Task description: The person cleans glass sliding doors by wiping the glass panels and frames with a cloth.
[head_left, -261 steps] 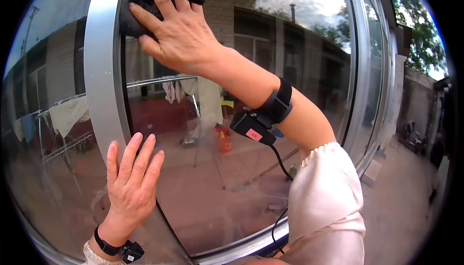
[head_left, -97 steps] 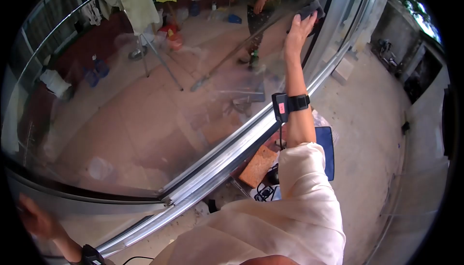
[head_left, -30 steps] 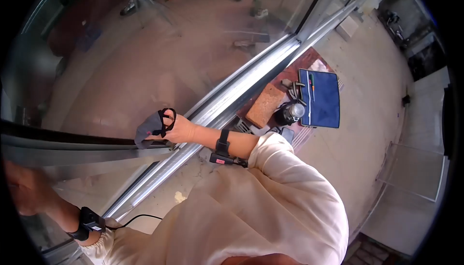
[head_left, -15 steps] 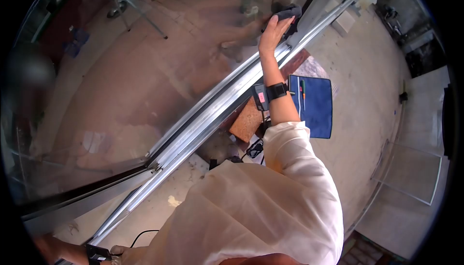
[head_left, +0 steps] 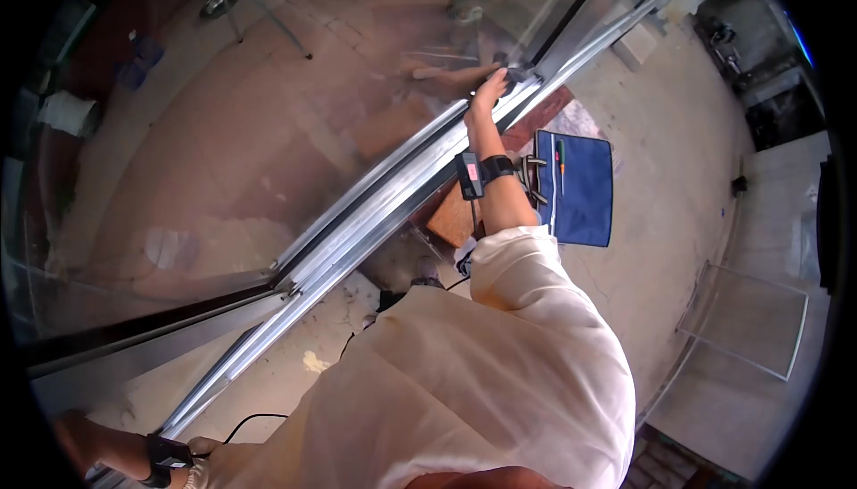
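Observation:
My right hand holds a dark cloth against the lower right corner of the large glass pane, just above the silver window track. Part of the cloth is hidden behind the fingers. A black device is strapped to my right forearm. At the lower left edge, my left hand is dark and partly cut off, near the lower end of the frame; its fingers cannot be made out.
Below the track, an orange brick lies beside a blue pouch holding a screwdriver. A pale block stands farther along. A wire-edged panel leans at the right wall. The glass reflects a rack and an orange bucket.
My right hand with the cloth went from the near left corner of the pane to the right side, then down to the lower right corner. My left hand has moved lower in view.

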